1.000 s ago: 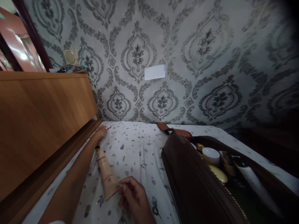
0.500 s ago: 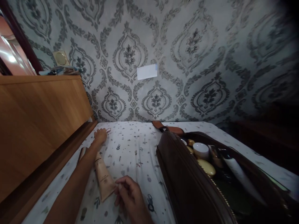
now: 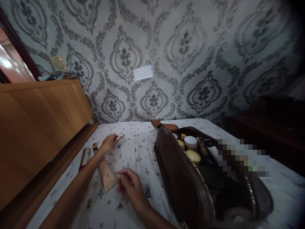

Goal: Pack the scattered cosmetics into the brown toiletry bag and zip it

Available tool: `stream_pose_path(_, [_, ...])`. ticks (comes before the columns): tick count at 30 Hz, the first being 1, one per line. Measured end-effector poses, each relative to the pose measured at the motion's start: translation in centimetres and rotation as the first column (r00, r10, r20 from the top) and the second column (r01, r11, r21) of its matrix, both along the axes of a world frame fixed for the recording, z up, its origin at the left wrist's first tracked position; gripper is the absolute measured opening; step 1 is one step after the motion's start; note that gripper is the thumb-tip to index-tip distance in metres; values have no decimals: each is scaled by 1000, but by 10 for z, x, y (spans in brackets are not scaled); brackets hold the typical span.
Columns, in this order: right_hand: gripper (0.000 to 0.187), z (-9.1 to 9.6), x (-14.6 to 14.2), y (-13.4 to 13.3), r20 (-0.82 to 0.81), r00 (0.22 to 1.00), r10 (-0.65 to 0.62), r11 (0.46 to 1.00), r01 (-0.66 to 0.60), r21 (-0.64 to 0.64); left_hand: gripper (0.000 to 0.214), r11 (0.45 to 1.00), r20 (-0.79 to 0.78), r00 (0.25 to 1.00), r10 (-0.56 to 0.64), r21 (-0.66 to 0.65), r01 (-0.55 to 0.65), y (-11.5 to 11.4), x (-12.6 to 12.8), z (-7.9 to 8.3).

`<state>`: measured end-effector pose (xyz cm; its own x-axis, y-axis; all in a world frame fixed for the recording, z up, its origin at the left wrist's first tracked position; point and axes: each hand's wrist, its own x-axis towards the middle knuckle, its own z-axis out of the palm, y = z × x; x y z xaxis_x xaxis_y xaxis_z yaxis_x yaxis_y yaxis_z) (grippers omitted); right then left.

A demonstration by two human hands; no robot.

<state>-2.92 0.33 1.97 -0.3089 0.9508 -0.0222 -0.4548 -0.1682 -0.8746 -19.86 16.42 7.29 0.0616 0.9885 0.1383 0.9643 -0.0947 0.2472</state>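
My left hand (image 3: 110,142) reaches forward over the patterned white sheet. Its fingers are closed on a small clear item with a pinkish edge (image 3: 120,136), too small to name exactly. Beneath that forearm lies a beige squeeze tube (image 3: 107,178), partly covered, with a dark-and-gold capped item (image 3: 95,147) beyond it. A shiny pinkish cylinder (image 3: 85,157) lies left of the forearm. Close to the tube's wide end is my right hand (image 3: 131,186), its fingers loosely bent and slightly apart, with nothing visible in them.
On the right stands an unzipped dark brown bag (image 3: 181,178) holding jars, among them a white-lidded jar (image 3: 191,142) and a yellow lid (image 3: 193,156). A wooden cabinet (image 3: 43,117) borders the left side. The patterned wall (image 3: 154,38) rises behind the bed.
My left hand has moved right across the sheet with the small item, uncovering more of the capped item and cylinder. My right hand stays by the tube. The view has shifted slightly.
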Motion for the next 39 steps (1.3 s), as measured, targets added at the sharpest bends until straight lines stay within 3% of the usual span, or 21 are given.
stream_pose_path(4, [54, 1, 0, 2, -70, 997, -35, 998, 32, -51, 21, 995, 144, 985, -98, 27, 95, -44, 21, 2])
stream_pose_path(8, [56, 4, 4, 7, -182, 976, -118, 986, 92, -142, 16, 975, 372, 906, -204, 165, 151, -95, 46, -1])
stream_pose_path(13, [54, 8, 16, 15, -228, 938, -263, 953, 215, -215, 13, 955, 365, 896, -251, 243, 169, -135, 69, -3])
stream_pose_path(18, [48, 9, 27, 16, -250, 912, -326, 939, 279, -203, 16, 943, 356, 884, -303, 245, 224, -147, 77, -6])
stream_pose_path(23, [42, 4, 30, 17, -265, 907, -328, 941, 290, -173, 12, 941, 489, 810, -323, 253, 223, -153, 76, -17])
stream_pose_path(27, [42, 0, 31, 18, -282, 907, -314, 946, 271, -179, 21, 966, 696, 671, -257, 164, 199, -149, 71, -31])
stream_pose_path(32, [40, -2, 32, 17, -291, 907, -306, 949, 265, -171, 36, 948, 896, 418, -153, 13, 317, -143, 64, -39])
stream_pose_path(35, [39, -2, 33, 16, -293, 907, -303, 950, 263, -169, 46, 932, 931, 363, -45, -93, 352, -143, 65, -37])
stream_pose_path(39, [40, -1, 33, 16, -304, 908, -290, 955, 252, -159, 49, 940, 957, 289, 28, -123, 318, -144, 68, -34])
